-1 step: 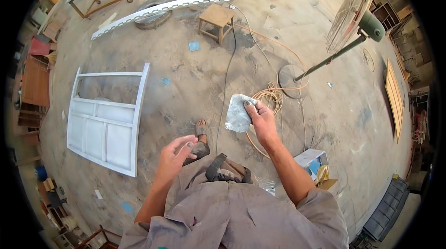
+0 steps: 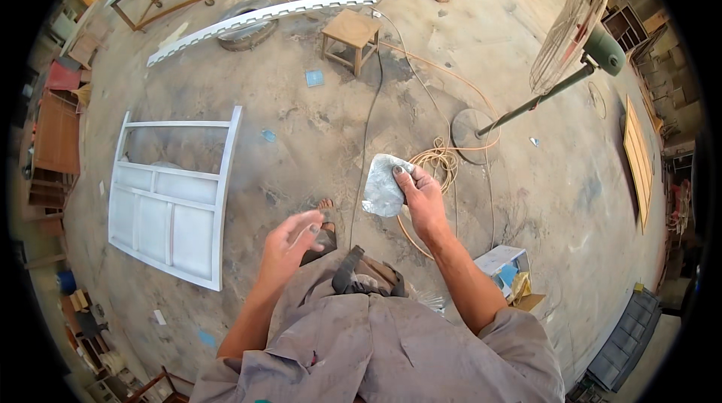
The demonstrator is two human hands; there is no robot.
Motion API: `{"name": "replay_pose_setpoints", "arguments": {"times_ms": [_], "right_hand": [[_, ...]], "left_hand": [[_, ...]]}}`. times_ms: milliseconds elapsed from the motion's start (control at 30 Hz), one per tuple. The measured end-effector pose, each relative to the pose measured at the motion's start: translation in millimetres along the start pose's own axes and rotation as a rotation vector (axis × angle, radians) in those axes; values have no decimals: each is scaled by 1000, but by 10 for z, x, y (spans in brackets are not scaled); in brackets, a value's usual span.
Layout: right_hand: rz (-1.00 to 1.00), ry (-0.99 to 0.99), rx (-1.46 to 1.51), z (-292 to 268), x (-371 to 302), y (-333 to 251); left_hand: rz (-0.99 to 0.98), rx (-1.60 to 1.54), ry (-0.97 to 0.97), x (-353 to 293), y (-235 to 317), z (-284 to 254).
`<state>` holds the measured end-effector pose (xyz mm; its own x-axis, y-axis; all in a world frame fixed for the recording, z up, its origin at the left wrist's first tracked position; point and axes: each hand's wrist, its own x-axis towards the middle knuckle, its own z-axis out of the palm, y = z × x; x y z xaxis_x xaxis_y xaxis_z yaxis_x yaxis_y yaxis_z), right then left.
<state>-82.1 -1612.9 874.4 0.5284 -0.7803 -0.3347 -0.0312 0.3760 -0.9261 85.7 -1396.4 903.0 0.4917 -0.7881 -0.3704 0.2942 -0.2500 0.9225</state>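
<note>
My right hand [image 2: 423, 200] pinches a dusty, pale grey sheet of sandpaper [image 2: 383, 186] by its right edge, thumb on top and the other fingers behind. The sheet has rounded, worn corners and hangs well above the floor. In front of my body, my left hand [image 2: 292, 241] is raised with its fingers loosely bent and slightly blurred; nothing shows in it, and it is apart from the sandpaper. On the floor at the left lies a white-painted panelled frame [image 2: 167, 186], with neither hand touching it.
A wooden stool [image 2: 350, 33] stands ahead, near a long white notched strip [image 2: 259, 21] lying over a tyre [image 2: 247, 36]. To the right are a standing fan [image 2: 575, 30], a coiled hose [image 2: 436, 158] and an open carton [image 2: 505, 261]. Cables cross the floor.
My left hand has shifted slightly up and to the right. The sandpaper stays in my right hand, almost unmoved.
</note>
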Motion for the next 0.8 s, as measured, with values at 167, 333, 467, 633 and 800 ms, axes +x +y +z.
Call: {"name": "replay_pose_setpoints", "arguments": {"times_ms": [167,333,467,633,800], "right_hand": [[59,48,-19,246,862,-303],[116,198,98,111,1676,-691],[109,144,143,-384,2596,-843],[133,41,257,-786,3605,-1338],[94,-36,234,-1160,4751,-1789]], "left_hand": [[-18,25,-211,1512,661,511],[-209,48,-364,2877,756,782],[-197,83,-376,3667,903,1071],[-121,137,-325,4656,1478,1575],[-134,59,-265,5634,1800,1936]]}}
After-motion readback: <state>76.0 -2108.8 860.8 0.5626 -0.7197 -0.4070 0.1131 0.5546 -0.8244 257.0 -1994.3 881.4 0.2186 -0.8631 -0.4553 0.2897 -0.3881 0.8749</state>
